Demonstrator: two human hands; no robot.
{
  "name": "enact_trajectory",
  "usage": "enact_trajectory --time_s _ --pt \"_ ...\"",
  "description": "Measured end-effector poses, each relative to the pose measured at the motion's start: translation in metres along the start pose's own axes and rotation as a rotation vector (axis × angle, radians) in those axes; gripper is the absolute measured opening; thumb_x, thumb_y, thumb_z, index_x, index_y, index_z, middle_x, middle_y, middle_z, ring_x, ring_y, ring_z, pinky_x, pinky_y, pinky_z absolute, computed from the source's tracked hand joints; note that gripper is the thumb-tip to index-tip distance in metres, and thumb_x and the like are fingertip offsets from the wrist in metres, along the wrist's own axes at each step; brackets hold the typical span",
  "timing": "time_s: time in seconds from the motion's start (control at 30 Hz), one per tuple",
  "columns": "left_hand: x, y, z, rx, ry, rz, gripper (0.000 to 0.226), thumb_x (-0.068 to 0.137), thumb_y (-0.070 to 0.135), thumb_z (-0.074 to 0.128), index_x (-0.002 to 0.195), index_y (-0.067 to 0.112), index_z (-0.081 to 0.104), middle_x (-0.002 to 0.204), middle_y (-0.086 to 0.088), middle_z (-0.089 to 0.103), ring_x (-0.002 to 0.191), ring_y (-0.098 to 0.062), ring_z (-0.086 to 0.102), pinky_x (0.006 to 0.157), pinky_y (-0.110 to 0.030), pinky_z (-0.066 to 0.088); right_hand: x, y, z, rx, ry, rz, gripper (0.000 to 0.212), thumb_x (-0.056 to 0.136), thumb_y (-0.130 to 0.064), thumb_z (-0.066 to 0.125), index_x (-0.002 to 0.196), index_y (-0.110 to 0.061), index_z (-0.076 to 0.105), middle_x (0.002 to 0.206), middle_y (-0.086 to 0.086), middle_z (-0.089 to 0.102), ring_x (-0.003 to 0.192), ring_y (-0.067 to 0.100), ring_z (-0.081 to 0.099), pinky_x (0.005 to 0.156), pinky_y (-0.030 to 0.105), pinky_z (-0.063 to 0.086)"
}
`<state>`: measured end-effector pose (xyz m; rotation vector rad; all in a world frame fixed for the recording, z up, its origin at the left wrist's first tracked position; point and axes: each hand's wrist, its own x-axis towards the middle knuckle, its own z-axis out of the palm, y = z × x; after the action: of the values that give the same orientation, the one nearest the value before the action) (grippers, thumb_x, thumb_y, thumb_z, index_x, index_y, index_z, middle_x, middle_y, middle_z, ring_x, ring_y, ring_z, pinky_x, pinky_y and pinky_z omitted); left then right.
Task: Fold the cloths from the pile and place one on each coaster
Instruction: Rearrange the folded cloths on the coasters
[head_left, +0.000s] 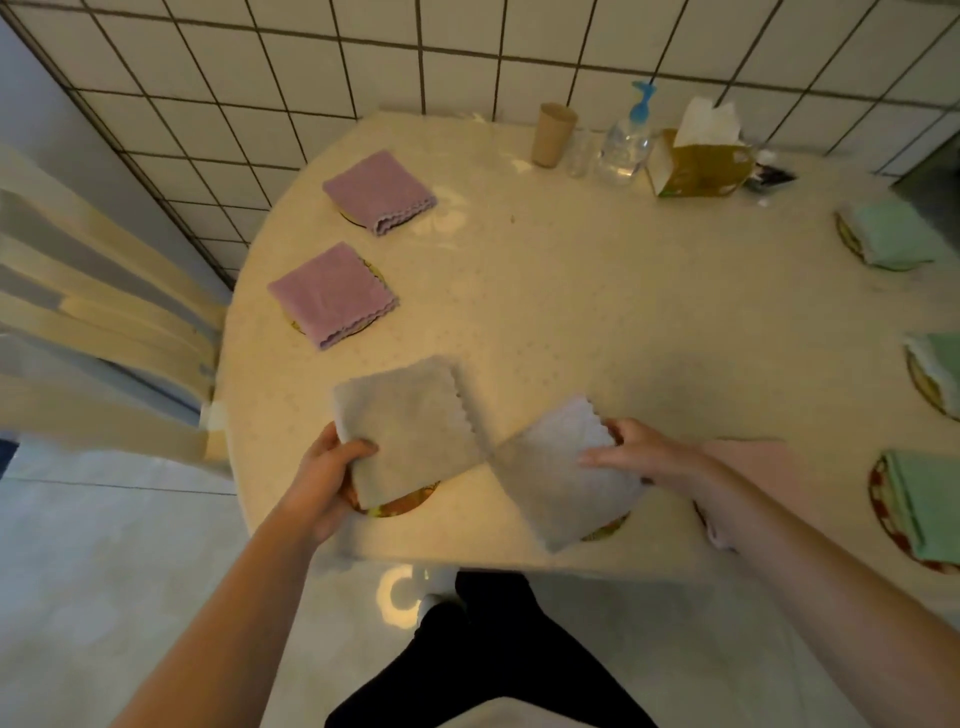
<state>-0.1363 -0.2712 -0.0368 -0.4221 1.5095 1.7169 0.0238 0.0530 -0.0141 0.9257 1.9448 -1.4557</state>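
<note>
Cloths, folded into squares, lie on coasters around the rim of a round desk (571, 291). Two grey ones are in hand at the near edge. The left grey cloth (410, 426) covers most of a patterned coaster (405, 503) and is pinched at its near-left corner by the left hand (324, 475), thumb on top and fingers beneath. The right grey cloth (563, 475) sits over another coaster (610, 525), of which only a sliver shows; the right hand (636, 457) rests flat on its far corner with fingers extended, pressing rather than grasping.

Risks from here — both grey cloths lie skewed on their coasters and their inner corners touch, so shifting one could drag the other off centre. The near coasters sit close to the desk edge; a tug toward the person could pull cloth and coaster over it. Lifting by a single corner may let the layers fall open.

Other placements: two purple cloths (332, 296) on coasters at left, three green cloths (893, 234) on coasters at right.

Containers — a tissue box (696, 163) with a tissue standing out of it, a brown cup (551, 135) whose contents cannot be seen, and a clear pump bottle (626, 140).
</note>
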Motion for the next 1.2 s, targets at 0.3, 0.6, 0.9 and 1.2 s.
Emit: enact_trajectory --time_s 0.3,0.6,0.9,1.2 --pt "0.03 -0.005 -0.021 0.421 -0.005 -0.092 0.049 0.085 -0.005 0.06 0.129 0.013 0.051 0.123 -0.016 0.059 0.108 -0.036 0.058 0.093 -0.055 0.05 0.005 0.058 0.043 0.594 0.26 0.119 0.043 0.087 -0.017 0.066 0.128 -0.015 0.053 0.114 0.003 0.065 0.106 0.026 0.06 0.091 0.048 0.049" --pt "0.032 0.001 -0.037 0.517 0.042 -0.057 0.031 0.087 -0.003 0.061 0.113 0.011 0.055 0.116 -0.017 0.06 0.105 -0.039 0.058 0.091 -0.053 0.05 0.005 0.065 0.034 0.417 0.286 0.103 0.041 0.088 -0.026 0.065 0.125 -0.02 0.051 0.115 0.0 0.063 0.102 0.022 0.061 0.08 0.04 0.053" --pt "0.035 -0.002 -0.039 0.655 0.125 0.031 0.022 0.087 0.017 0.066 0.108 0.016 0.057 0.107 -0.009 0.063 0.095 -0.03 0.061 0.084 -0.048 0.054 0.012 0.072 0.044 0.203 0.529 0.017 0.06 0.082 -0.016 0.07 0.131 -0.008 0.036 0.126 0.012 0.052 0.108 0.025 0.055 0.078 0.035 0.05" --pt "0.03 0.005 -0.046 0.958 0.359 0.199 0.04 0.083 0.019 0.072 0.117 0.013 0.053 0.094 -0.007 0.062 0.084 -0.026 0.056 0.076 -0.034 0.045 0.004 0.061 0.057 -0.577 0.735 0.02 0.07 0.08 -0.01 0.062 0.139 -0.013 0.024 0.133 0.016 0.029 0.109 0.037 0.04 0.084 0.04 0.041"
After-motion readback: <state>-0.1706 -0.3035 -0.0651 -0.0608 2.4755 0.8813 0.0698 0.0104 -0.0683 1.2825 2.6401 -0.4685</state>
